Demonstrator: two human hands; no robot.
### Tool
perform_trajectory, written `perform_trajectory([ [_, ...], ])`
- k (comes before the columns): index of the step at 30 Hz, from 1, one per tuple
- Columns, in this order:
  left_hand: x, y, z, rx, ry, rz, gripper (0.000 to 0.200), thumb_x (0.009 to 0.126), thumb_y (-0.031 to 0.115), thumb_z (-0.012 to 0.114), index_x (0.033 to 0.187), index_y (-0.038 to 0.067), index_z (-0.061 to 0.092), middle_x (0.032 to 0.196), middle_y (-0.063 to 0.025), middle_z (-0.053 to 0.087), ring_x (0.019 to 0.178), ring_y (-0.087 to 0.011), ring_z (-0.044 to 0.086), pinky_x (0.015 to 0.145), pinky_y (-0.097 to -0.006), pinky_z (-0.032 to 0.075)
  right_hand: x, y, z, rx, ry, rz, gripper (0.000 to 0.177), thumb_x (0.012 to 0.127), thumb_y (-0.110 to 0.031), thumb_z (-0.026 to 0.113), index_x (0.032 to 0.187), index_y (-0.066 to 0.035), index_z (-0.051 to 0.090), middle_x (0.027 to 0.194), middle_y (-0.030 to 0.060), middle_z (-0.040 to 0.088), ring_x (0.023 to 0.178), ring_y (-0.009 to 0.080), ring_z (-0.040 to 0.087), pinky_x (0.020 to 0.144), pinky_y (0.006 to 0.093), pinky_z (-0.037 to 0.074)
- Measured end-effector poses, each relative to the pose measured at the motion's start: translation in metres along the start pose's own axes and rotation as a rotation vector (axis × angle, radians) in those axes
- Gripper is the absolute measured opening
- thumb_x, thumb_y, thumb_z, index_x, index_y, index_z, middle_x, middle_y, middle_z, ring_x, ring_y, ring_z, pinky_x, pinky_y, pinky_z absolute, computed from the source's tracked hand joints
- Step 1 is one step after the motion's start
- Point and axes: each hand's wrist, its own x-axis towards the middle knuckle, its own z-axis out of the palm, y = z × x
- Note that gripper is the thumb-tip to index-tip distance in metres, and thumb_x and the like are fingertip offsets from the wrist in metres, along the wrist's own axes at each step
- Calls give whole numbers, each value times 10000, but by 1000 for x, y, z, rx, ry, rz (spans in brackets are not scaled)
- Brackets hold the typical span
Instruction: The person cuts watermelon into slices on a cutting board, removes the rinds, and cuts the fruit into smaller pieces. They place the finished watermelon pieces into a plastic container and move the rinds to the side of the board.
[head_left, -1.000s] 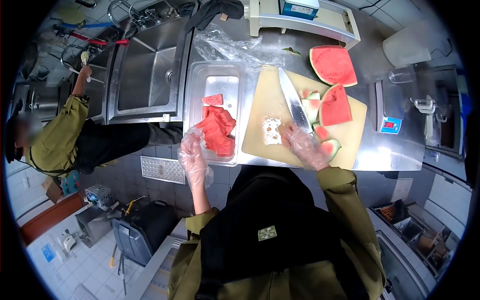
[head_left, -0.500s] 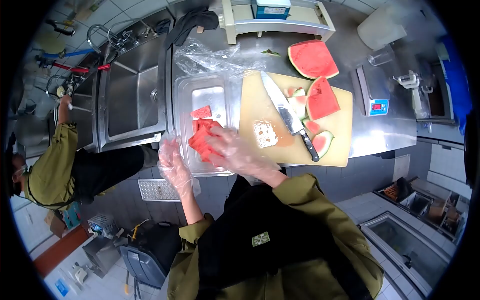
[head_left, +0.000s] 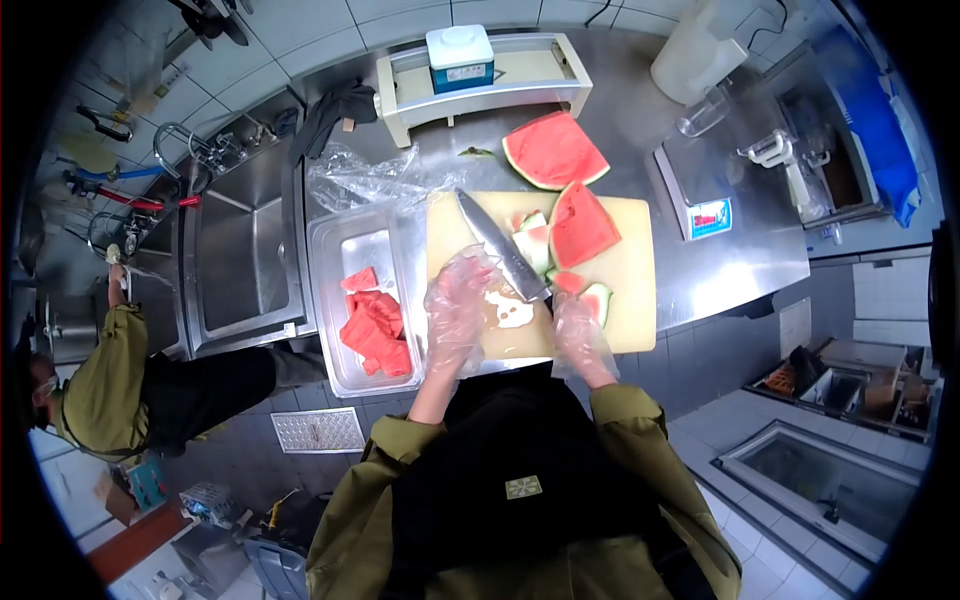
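My right hand (head_left: 582, 338), in a clear plastic glove, is closed around the handle of a large kitchen knife (head_left: 500, 247), mostly hiding it. The blade lies slantwise across a yellowish cutting board (head_left: 630, 290). My gloved left hand (head_left: 457, 308) is over the board's left edge, beside the blade, loosely open with nothing visible in it. A big watermelon wedge (head_left: 583, 225) rests on the board, with smaller rind pieces (head_left: 534, 243) beside it. Cut red watermelon chunks (head_left: 376, 335) sit in a clear plastic tub (head_left: 323, 300) left of the board. Wet juice (head_left: 512, 310) pools between my hands.
Another watermelon piece (head_left: 555, 150) lies behind the board. Crumpled plastic wrap (head_left: 350, 178) is behind the tub. At right stands a digital scale (head_left: 690, 190); at left are metal sinks (head_left: 250, 265), where another person (head_left: 110, 375) works. A low shelf (head_left: 490, 95) stands at the back.
Both hands have left the tub, where the watermelon chunks now lie. My right hand has moved right onto the knife handle; my left hand has come over the board. The view has shifted.
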Motion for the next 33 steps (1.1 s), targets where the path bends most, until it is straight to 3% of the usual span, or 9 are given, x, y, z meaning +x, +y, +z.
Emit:
perform_trajectory([
  [7,50,2,29,-10,438,45,257,976,208,573,1167,35,575,921,-60,633,827,-141,615,837,-303,512,-38,63,-77,639,269,-248,306,840,-157,651,1104,-21,578,961,236,639,879,384,645,742,442,506],
  [11,127,-93,96,619,-92,295,385,982,406,503,991,50,648,895,-105,668,796,-216,635,769,-349,511,7,122,-74,864,333,35,188,877,-139,608,1010,-7,591,775,128,643,692,166,624,634,339,500],
  [13,136,-45,168,965,-278,-185,579,966,536,400,920,20,657,817,-193,658,801,-311,645,749,-394,503,50,146,-54,975,301,123,236,919,-215,601,1030,-8,576,774,86,637,689,142,612,620,325,501],
  [16,159,-73,181,1211,-417,-212,698,924,643,311,961,53,682,879,-215,668,898,-363,643,824,-417,504,99,159,-40,1063,93,212,291,951,-273,576,1070,-9,550,776,80,621,697,143,620,630,324,526],
  [17,167,-110,173,1146,-413,-15,698,908,663,304,965,89,696,912,-174,684,908,-347,650,847,-415,502,106,157,-35,1092,2,239,306,959,-288,568,1082,-9,541,779,82,617,699,145,622,635,325,535],
  [20,163,-100,185,1181,-427,-159,588,922,591,407,874,71,677,767,-206,647,759,-351,643,708,-418,485,96,134,-44,1378,-64,175,323,970,-296,552,1094,0,515,796,86,610,702,138,629,638,335,556],
  [24,158,-135,191,1233,-299,139,505,904,534,460,859,78,673,752,-182,648,725,-345,633,671,-417,482,80,139,-41,1489,-55,203,338,784,-122,668,1087,-45,542,830,32,567,750,126,525,679,313,460],
  [29,120,-12,227,1262,-339,-193,630,882,541,484,959,-67,631,910,-306,634,938,-434,604,863,-486,460,42,121,-101,1449,-55,223,389,823,-146,691,1153,-5,542,973,30,591,861,116,516,801,295,434],
  [33,90,29,184,1212,-281,26,548,858,443,557,1095,-48,608,912,-291,643,904,-437,611,839,-478,470,11,73,-135,1217,-38,93,415,841,-153,655,1183,39,518,1019,89,596,890,178,534,840,328,440],
])
